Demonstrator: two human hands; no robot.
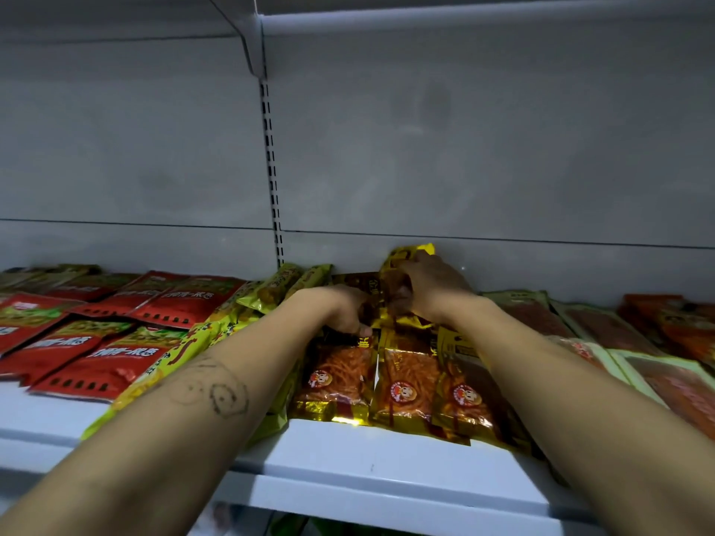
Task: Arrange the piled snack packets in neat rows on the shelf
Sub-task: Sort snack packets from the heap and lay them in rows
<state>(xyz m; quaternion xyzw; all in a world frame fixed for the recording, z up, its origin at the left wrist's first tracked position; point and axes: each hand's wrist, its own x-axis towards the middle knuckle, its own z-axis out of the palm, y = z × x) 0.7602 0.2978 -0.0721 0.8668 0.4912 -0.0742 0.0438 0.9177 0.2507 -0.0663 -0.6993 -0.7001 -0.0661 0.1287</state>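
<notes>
Okay, grip first. Right hand (pixel 429 288) has its fingers curled over the top of a raised packet (pixel 412 254), a yellow-gold one tipped up against the back wall (pixel 483 156). Left hand (pixel 342 307) is just beside it, fingers curled, with the thumb (pixel 364 331) pinching the edge of a gold packet (pixel 376 309) lying between the two hands. The fingertips of both hands are mostly hidden, so how deep they hold is unclear. Both hands are at the rear middle of the shelf (pixel 348 458), nearly touching each other.

In front of the hands three gold front packets (pixel 336 377) lie flat, side by side and overlapping, with orange strips showing through their windows and round red logos; their bottom edges stop short of the shelf lip. Left forearm (pixel 201 412), with pen-like doodles on it, crosses over yellow packets (pixel 174 353) lying loosely piled and askew; more of them (pixel 276 286) sit by the wall.

Further left, red packets (pixel 96 355) lie in rough overlapping rows, front to back. To the right, orange packets (pixel 615 330) with pale borders overlap in a slanted run toward the edge of view.

A slotted upright (pixel 271 168) runs up the back wall to a bracket (pixel 253 44) under the upper shelf.
</notes>
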